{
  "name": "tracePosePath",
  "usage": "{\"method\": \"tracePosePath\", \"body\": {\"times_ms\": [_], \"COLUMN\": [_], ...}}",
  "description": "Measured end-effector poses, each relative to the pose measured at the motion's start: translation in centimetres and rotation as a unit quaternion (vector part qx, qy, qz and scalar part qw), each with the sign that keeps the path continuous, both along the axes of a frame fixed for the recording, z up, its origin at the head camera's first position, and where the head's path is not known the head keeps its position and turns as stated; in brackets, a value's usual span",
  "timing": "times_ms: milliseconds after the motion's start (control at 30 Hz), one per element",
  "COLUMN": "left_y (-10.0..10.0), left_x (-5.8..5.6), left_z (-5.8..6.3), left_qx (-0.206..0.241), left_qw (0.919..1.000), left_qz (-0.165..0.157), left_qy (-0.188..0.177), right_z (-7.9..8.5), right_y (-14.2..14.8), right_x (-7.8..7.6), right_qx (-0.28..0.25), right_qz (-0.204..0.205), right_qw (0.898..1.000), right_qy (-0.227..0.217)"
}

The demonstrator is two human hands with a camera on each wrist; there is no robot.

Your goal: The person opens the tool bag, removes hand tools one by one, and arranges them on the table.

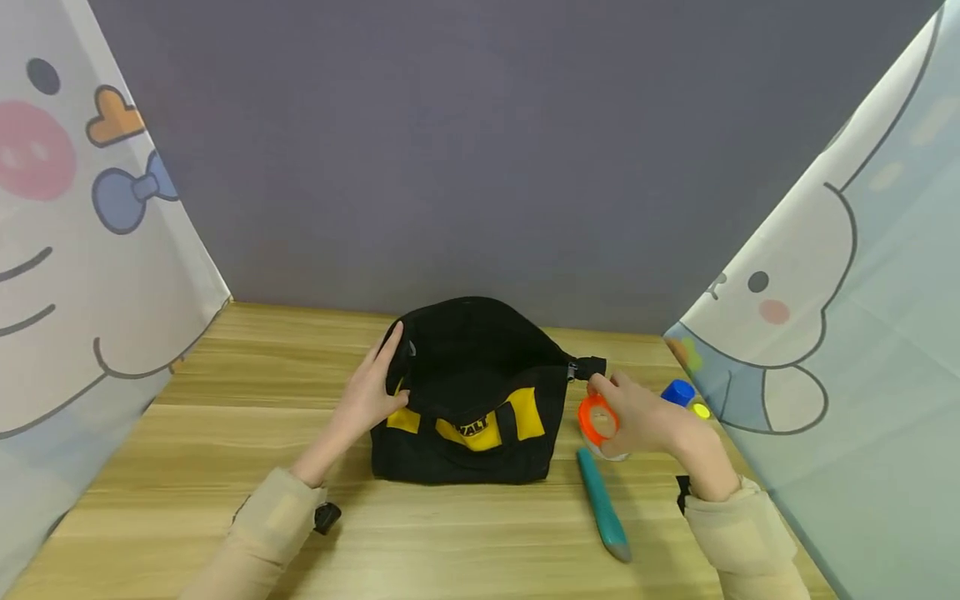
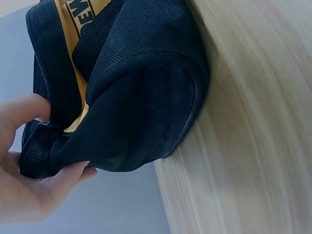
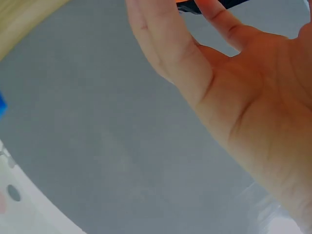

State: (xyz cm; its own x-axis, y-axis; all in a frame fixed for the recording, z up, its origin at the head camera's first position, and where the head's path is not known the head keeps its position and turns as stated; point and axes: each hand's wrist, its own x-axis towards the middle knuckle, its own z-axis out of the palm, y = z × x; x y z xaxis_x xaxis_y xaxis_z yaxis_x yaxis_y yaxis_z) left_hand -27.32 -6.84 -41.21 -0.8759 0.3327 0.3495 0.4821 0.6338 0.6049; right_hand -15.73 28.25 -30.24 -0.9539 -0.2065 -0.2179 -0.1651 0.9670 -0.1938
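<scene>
A black and yellow tool bag [image 1: 472, 450] stands on the wooden table with its zipped mouth open. My left hand [image 1: 371, 392] grips the left end of the bag's mouth; in the left wrist view, the thumb and fingers of that hand [image 2: 29, 190] pinch the zipped rim of the bag [image 2: 141, 97]. Right of the bag, my right hand [image 1: 645, 417] grips a roll of tape [image 1: 588, 421] with an orange ring, thumb and fingers on either side of it. Only a sliver of orange shows above the right hand [image 3: 243, 97] in the right wrist view.
A teal tapered tool [image 1: 602, 504] with a grey end lies in front of the tape roll. Beyond the right hand are a blue cylindrical object [image 1: 678, 392] and a small yellow round one [image 1: 700, 411]. A grey panel [image 1: 465, 167] closes off the back; cartoon-printed cloths hang at both sides.
</scene>
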Motion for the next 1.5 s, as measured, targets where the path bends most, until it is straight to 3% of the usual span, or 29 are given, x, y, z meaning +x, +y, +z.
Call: {"method": "tracePosePath", "body": {"times_ms": [233,467,967,1133,1500], "left_y": [-0.5,-0.6,-0.6,-0.5,-0.2], "left_x": [-0.2,-0.4,-0.3,-0.2,0.0], "left_z": [0.3,0.4,0.4,0.3,0.1], "left_qx": [-0.016,-0.021,-0.025,-0.026,-0.034], "left_qw": [0.9998,0.9997,0.9996,0.9995,0.9993], "left_qz": [0.001,0.004,0.006,0.008,0.01], "left_qy": [-0.008,-0.007,-0.01,-0.017,-0.012], "right_z": [-1.6,-2.8,-5.5,-6.4,-9.6], "right_y": [1.4,3.0,5.8,6.7,8.3], "right_x": [1.0,1.9,3.9,4.2,4.5], "right_qx": [0.014,-0.005,-0.044,-0.051,-0.058], "right_qz": [-0.01,-0.023,-0.085,-0.082,-0.128], "right_qw": [1.0,0.999,0.995,0.995,0.99], "right_qy": [0.022,0.028,-0.013,-0.01,-0.033]}}
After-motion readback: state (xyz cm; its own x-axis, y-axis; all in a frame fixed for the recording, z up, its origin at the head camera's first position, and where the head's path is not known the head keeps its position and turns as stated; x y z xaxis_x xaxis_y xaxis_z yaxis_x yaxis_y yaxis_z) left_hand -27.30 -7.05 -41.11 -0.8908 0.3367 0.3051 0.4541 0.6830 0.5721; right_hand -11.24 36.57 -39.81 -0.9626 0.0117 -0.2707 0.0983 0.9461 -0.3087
